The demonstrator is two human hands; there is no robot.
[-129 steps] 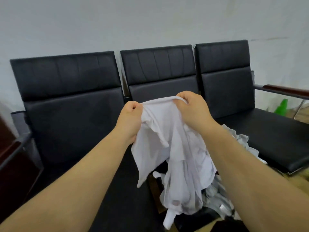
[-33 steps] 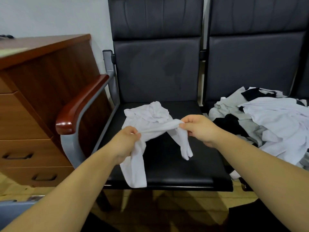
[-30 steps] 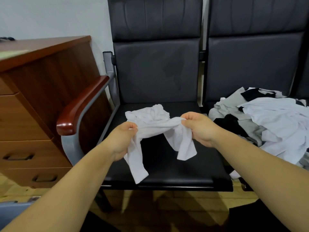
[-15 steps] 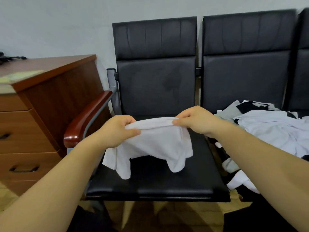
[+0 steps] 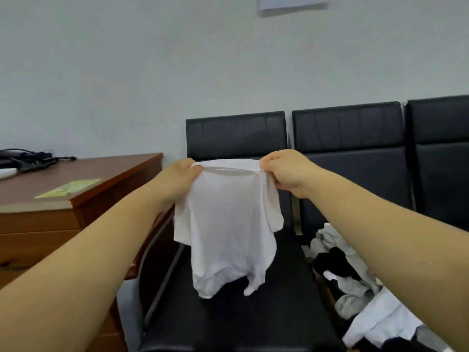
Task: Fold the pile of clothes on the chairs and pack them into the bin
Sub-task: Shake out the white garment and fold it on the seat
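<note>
A small white T-shirt (image 5: 228, 224) hangs in the air above the seat of the leftmost black chair (image 5: 228, 321). My left hand (image 5: 177, 179) pinches its top edge at one end and my right hand (image 5: 286, 171) pinches the other end, so the edge is stretched between them. The shirt's lower hem dangles just above the seat. A pile of white, grey and black clothes (image 5: 355, 288) lies on the neighbouring chair at the lower right. No bin is in view.
A brown wooden drawer cabinet (image 5: 76, 199) stands left of the chairs, with black cables (image 5: 30, 158) and a green paper (image 5: 71, 191) on top. The chair's wooden armrest is hidden behind my left forearm. Further black chair backs (image 5: 355, 148) line the pale wall.
Both hands lifted the white T-shirt off the seat and raised it so it hangs full length. My head tilted up, showing more wall and less floor.
</note>
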